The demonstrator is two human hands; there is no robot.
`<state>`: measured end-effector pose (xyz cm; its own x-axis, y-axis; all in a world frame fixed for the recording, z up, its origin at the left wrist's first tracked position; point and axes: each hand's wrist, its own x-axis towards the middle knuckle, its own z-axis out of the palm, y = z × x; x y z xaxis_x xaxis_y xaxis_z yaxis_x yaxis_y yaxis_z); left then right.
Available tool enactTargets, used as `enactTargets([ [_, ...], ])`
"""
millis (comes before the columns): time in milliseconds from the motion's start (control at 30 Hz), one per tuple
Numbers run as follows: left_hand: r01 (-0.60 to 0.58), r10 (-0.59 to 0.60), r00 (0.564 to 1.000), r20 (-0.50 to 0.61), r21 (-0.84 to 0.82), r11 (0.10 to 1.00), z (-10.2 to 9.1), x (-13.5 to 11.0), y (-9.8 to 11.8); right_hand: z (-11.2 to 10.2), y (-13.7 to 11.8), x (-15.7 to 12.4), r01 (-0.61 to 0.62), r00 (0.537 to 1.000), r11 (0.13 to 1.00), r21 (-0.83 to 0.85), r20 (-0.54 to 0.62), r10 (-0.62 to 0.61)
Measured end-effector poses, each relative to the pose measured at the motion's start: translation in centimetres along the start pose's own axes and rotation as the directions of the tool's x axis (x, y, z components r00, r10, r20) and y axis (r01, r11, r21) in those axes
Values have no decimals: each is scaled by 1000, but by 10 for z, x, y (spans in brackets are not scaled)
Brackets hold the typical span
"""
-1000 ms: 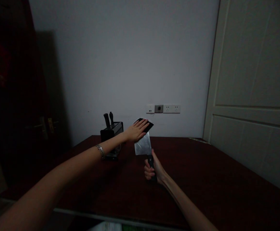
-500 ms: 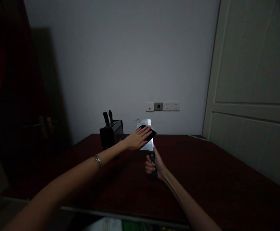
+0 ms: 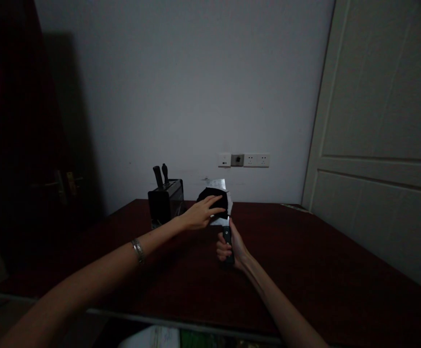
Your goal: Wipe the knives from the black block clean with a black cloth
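The left hand (image 3: pixel 201 215) had shifted leftward, fingers spread on black cloth (image 3: pixel 213 192) across the blade (image 3: pixel 217 183). The right hand (image 3: pixel 237 246) clutched the cleaver's handle (image 3: pixel 227 234) above the counter (image 3: pixel 286 270); safe wiping needed edge padding.

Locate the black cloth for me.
Near the middle of the head view, the black cloth covers part of the cleaver, under the left hand, right of the knife block and above the right hand.
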<state>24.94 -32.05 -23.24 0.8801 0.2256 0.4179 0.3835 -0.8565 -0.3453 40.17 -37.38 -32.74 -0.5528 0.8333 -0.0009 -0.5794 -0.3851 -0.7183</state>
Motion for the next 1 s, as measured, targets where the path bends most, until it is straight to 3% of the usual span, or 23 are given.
enactTargets([
  [167, 174, -197, 959, -203, -128, 976, 15, 5, 6, 0, -3, -3, 27, 998, 999, -19, 55, -26],
  [300, 258, -264, 925, -273, -60, 964, 24, 11, 8, -3, -3, -2, 32, 996, 999, -13, 89, -31],
  [467, 144, -123, 982, -144, 142, 979, 23, 14, 8, -4, -1, -2, 33, 998, 999, 12, 51, -34],
  [667, 40, -44, 999, 17, 176, 984, 20, 10, 16, -4, -1, -2, 25, 998, 1000, 10, 52, -25],
  [1000, 18, -17, 1000, -4, 176, 984, 29, 26, 18, -8, 6, 4, 24, 999, 999, -38, -31, -25],
])
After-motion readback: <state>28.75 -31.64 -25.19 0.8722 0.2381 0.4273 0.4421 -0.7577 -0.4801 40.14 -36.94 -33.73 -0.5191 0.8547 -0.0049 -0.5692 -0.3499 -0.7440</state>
